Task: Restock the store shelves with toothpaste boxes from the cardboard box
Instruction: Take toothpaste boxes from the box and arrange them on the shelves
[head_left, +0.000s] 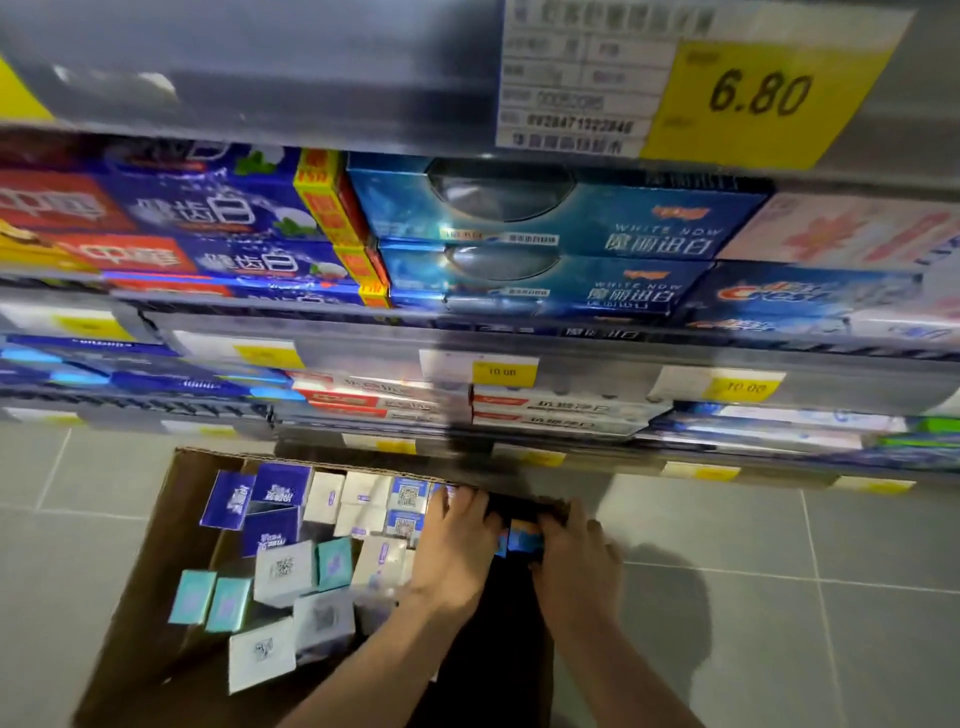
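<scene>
An open cardboard box (171, 525) stands on the floor below the shelves, packed with upright toothpaste boxes (291, 566) whose white, teal and dark blue ends face up. Both my hands reach into its far right corner. My left hand (452, 545) has its fingers curled down among the boxes there. My right hand (576, 551) grips a blue toothpaste box (524, 538) by its end, and the left fingers touch the same box. The rest of that box is hidden in shadow.
Store shelves (467, 332) rise in front, stocked with blue, red and white toothpaste cartons (545, 218) lying flat. Yellow price tags (758, 98) line the shelf edges. Grey floor tiles (831, 597) spread left and right of the cardboard box.
</scene>
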